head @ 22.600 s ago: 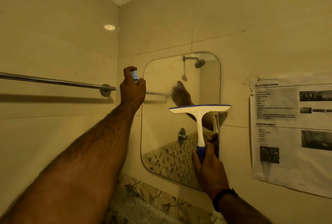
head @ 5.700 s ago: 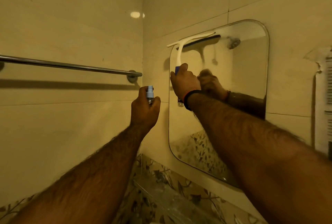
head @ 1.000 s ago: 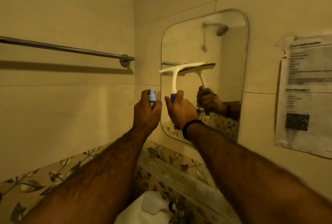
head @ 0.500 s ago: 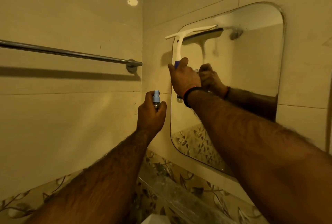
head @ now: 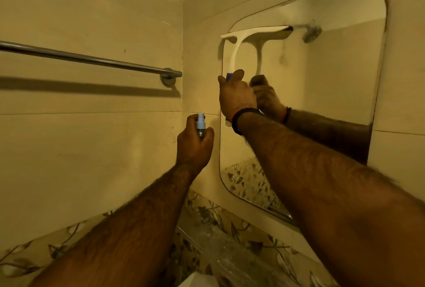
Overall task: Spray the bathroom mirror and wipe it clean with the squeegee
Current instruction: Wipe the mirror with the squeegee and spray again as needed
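Note:
A rounded-corner mirror (head: 340, 75) hangs on the right wall. My right hand (head: 236, 97) grips the blue handle of a white squeegee (head: 250, 33), whose blade lies against the glass in the mirror's upper left part. The hand and squeegee are reflected in the glass. My left hand (head: 194, 144) is closed around a small spray bottle with a pale blue nozzle (head: 200, 123), held upright left of the mirror's edge, near the wall corner.
A chrome towel rail (head: 87, 59) runs along the left wall and ends at the corner. Floral-patterned tiles (head: 232, 229) and a ledge lie below the mirror. Something white (head: 197, 281) shows at the bottom edge.
Over the last second my right hand raised the squeegee from the mirror's middle to its upper left part. In the last half second it slid slightly down. My left hand stayed low.

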